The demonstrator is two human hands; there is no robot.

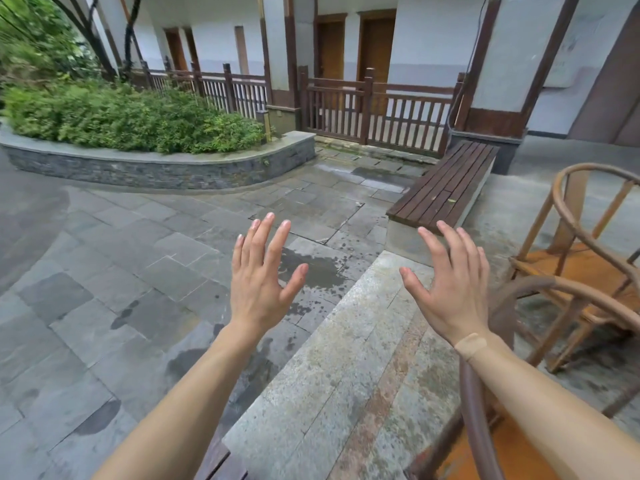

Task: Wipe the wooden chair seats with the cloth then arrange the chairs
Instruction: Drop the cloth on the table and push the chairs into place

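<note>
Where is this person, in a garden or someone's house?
Probably an outdoor courtyard beside an old-style building. You can see stone paving, a raised planter full of green bushes, wooden railings, and round-backed wooden chairs near the person's empty, open hands.

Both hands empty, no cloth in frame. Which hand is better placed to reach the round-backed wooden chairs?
Right. The right hand hovers open just beside the curved rail of the nearer round-backed wooden chair, with the second chair behind it. The left hand is open over the grey stone paving, farther away.
</note>
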